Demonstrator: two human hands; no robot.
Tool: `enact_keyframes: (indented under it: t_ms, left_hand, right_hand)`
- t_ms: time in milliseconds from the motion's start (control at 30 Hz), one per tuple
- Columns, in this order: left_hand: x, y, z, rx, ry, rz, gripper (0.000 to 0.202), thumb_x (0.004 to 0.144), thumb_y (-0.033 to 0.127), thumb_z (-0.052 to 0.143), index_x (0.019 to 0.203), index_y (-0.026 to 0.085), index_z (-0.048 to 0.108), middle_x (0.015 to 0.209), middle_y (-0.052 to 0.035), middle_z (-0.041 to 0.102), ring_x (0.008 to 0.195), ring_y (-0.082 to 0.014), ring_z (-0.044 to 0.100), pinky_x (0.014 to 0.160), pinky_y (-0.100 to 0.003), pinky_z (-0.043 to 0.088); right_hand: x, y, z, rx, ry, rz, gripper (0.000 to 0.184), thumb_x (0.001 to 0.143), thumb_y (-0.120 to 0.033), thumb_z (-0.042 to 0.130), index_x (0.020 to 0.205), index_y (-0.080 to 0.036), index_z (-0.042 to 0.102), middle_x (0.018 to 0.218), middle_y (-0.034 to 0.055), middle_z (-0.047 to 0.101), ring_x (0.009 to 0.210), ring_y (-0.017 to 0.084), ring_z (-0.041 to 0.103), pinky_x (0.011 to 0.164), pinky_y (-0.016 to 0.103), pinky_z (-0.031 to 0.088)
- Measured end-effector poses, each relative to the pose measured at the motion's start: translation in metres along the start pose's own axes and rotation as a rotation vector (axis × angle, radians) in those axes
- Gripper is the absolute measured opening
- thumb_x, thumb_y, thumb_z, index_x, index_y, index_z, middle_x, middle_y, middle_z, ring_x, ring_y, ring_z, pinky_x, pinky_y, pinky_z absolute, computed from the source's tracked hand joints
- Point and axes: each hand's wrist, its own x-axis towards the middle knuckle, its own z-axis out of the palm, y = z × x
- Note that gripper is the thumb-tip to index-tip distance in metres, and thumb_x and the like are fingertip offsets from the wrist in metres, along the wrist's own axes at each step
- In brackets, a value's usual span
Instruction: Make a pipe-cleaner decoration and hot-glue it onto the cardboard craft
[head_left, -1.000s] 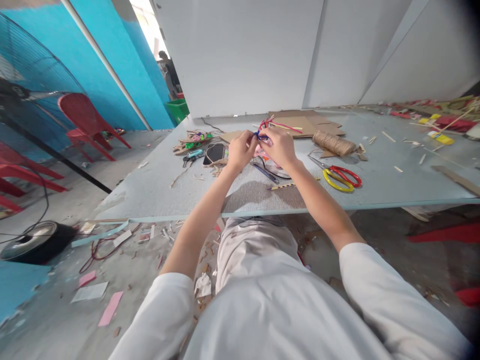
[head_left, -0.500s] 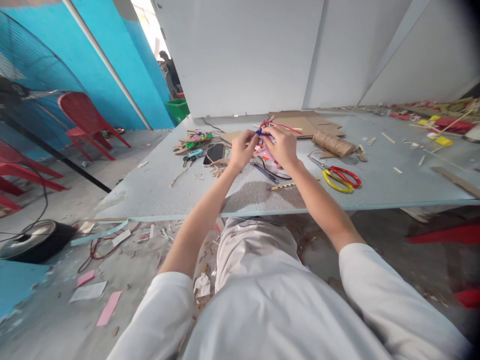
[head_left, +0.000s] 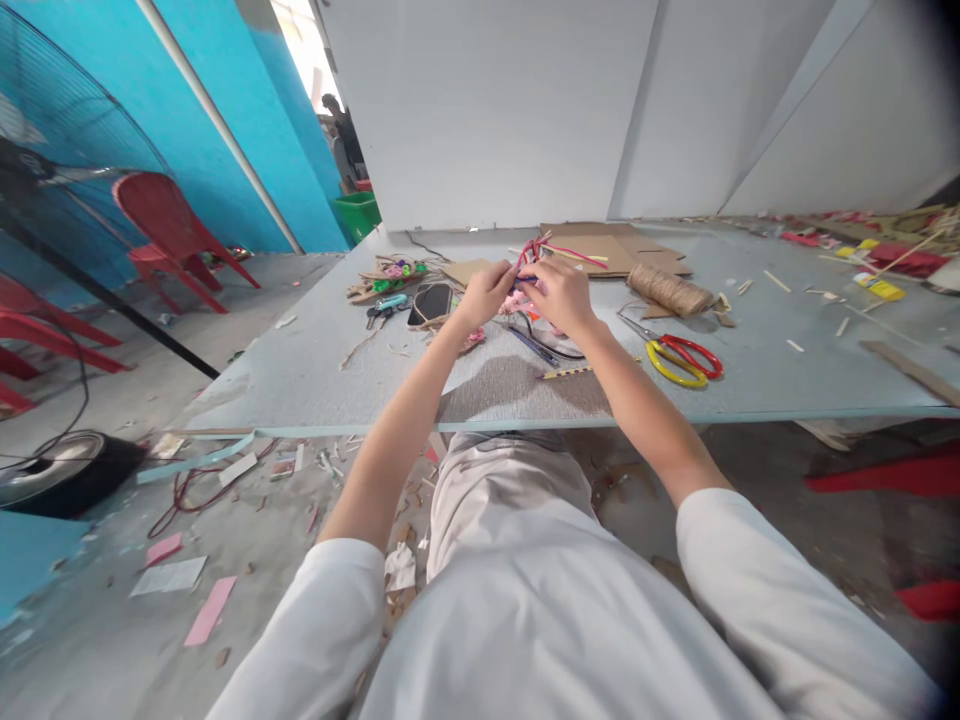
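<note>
Over the far middle of the table, my left hand (head_left: pixel 486 291) and my right hand (head_left: pixel 562 293) meet fingertip to fingertip. Between them is a thin dark-blue strip (head_left: pixel 527 279) that looks like a pipe cleaner; both hands pinch it, and the fingers partly hide it. Just behind the fingers lies a bundle of red and pink strips (head_left: pixel 576 256). Pink pieces (head_left: pixel 523 303) show under my hands. A pen (head_left: pixel 533 346) and a patterned pencil (head_left: pixel 564 373) rest closer to me. To the right lie scissors (head_left: pixel 682 360) with red and yellow handles.
A twine roll (head_left: pixel 670 290) sits beside cardboard (head_left: pixel 600 245). On the left are a phone (head_left: pixel 430 305), a small cutter-like blue tool (head_left: pixel 390 304) and a decorated piece with green and purple bits (head_left: pixel 386 277). A white panel (head_left: pixel 495 120) stands behind the table. Scraps litter the floor.
My fingers have closed in over the blue strip, so less of it shows. The right fingers have shifted slightly. The view has tilted a little; things on the table stay put.
</note>
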Motion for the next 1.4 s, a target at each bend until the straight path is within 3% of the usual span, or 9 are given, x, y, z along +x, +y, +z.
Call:
enact_keyframes:
  t_ms: [267,400,633,1000,1200,1400]
  left_hand:
    - [-0.005,-0.001,-0.007,-0.053,-0.203,-0.149,0.030,0.092,0.039,0.051,0.082,0.011,0.059,0.069,0.0013,0.059,0.056,-0.0079,0.055,0.052,-0.021,0.046]
    - [-0.005,0.001,-0.013,-0.118,-0.251,-0.202,0.029,0.091,0.035,0.053,0.076,0.011,0.059,0.062,0.0009,0.059,0.051,-0.0063,0.054,0.045,-0.017,0.039]
    - [-0.003,0.004,-0.016,-0.192,-0.167,-0.219,0.026,0.090,0.026,0.054,0.068,0.013,0.057,0.055,0.0005,0.058,0.044,-0.0038,0.051,0.040,-0.013,0.031]
    - [0.001,0.006,-0.004,-0.219,0.014,-0.170,0.027,0.090,0.021,0.052,0.065,0.014,0.053,0.051,0.0030,0.052,0.041,-0.0019,0.045,0.040,-0.012,0.032]
    - [0.001,0.005,-0.003,-0.110,0.040,-0.098,0.023,0.090,0.021,0.050,0.069,0.014,0.057,0.056,0.0000,0.060,0.047,-0.0054,0.055,0.042,-0.013,0.036]
    - [-0.002,-0.001,0.001,0.073,0.072,-0.003,0.021,0.088,0.021,0.051,0.070,0.015,0.059,0.057,-0.0007,0.062,0.053,-0.0097,0.060,0.049,-0.017,0.042]
  right_hand:
    - [-0.001,0.000,0.000,0.031,-0.068,-0.050,0.010,0.086,-0.025,0.055,0.085,-0.019,0.064,0.089,0.0062,0.068,0.089,0.021,0.058,0.076,0.032,0.041]
    - [0.000,-0.002,-0.003,0.064,-0.082,-0.097,0.012,0.086,-0.028,0.056,0.084,-0.019,0.065,0.087,0.0059,0.068,0.089,0.022,0.058,0.078,0.033,0.042]
    - [0.000,-0.010,0.000,0.030,-0.079,-0.039,0.021,0.090,-0.023,0.045,0.097,-0.016,0.065,0.095,0.0084,0.067,0.092,0.021,0.059,0.081,0.032,0.043]
    - [0.004,-0.022,-0.002,-0.114,-0.071,0.057,0.025,0.094,-0.022,0.038,0.094,-0.017,0.062,0.095,0.0096,0.064,0.096,0.023,0.057,0.080,0.033,0.043]
    - [0.001,-0.016,-0.002,-0.087,-0.019,0.032,0.023,0.092,-0.028,0.043,0.094,-0.018,0.064,0.091,0.0077,0.066,0.090,0.022,0.059,0.075,0.032,0.043]
    - [0.001,-0.016,-0.002,-0.143,-0.060,0.073,0.019,0.088,-0.025,0.048,0.088,-0.018,0.066,0.086,0.0075,0.067,0.086,0.023,0.060,0.069,0.032,0.041]
